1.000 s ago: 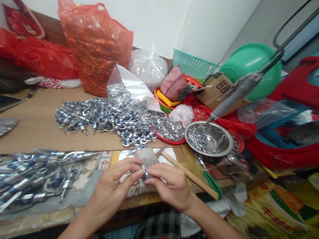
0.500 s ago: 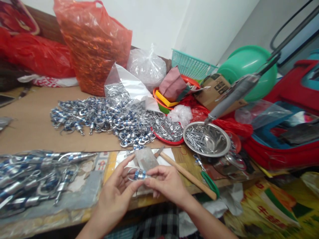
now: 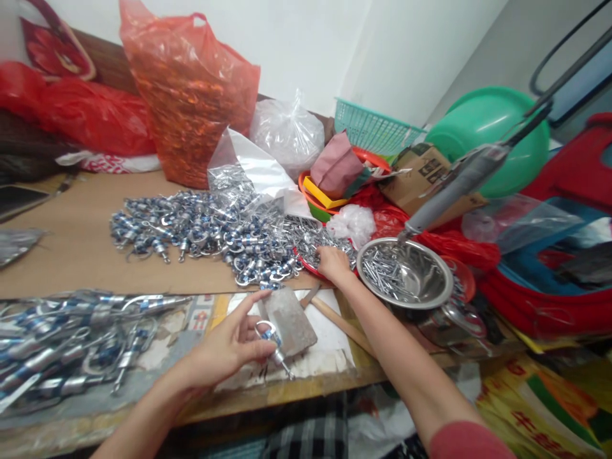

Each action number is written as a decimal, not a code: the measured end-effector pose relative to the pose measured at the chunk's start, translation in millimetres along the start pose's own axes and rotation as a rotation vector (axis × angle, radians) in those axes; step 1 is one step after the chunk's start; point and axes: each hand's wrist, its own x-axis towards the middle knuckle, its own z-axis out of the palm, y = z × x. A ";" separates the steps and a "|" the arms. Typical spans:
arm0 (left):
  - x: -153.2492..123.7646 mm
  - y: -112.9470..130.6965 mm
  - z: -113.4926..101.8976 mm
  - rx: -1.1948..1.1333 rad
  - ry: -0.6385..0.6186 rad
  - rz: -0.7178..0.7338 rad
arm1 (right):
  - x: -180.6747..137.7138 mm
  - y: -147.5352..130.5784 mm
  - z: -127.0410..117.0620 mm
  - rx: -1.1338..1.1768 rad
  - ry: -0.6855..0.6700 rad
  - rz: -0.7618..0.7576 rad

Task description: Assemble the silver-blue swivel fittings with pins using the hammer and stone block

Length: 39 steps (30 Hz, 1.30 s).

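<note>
My left hand (image 3: 229, 347) pinches a small silver and blue metal clasp (image 3: 270, 336) just above the table's near edge, beside a grey block (image 3: 291, 319). My right hand (image 3: 332, 262) reaches forward into a red tray (image 3: 313, 269) of small silver pins, fingers curled down onto the pile; what they grip is hidden. A large heap of silver and blue clasps (image 3: 201, 229) lies on brown cardboard beyond my hands.
A steel bowl (image 3: 405, 271) of pins stands right of the tray, with a grey power tool (image 3: 454, 185) hanging over it. A wooden-handled hammer (image 3: 342, 322), more clasps (image 3: 71, 338) at left, orange bag (image 3: 191, 95), green basin (image 3: 488, 134) and red stool crowd the surroundings.
My right hand let go of the clasp and moved forward to the red tray of pins. My left hand keeps the clasp and has lowered slightly.
</note>
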 end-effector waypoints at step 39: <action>4.6 -7.7 -8.6 -0.097 -0.084 0.053 | -132.5 -61.7 -18.2 0.606 -0.130 -0.499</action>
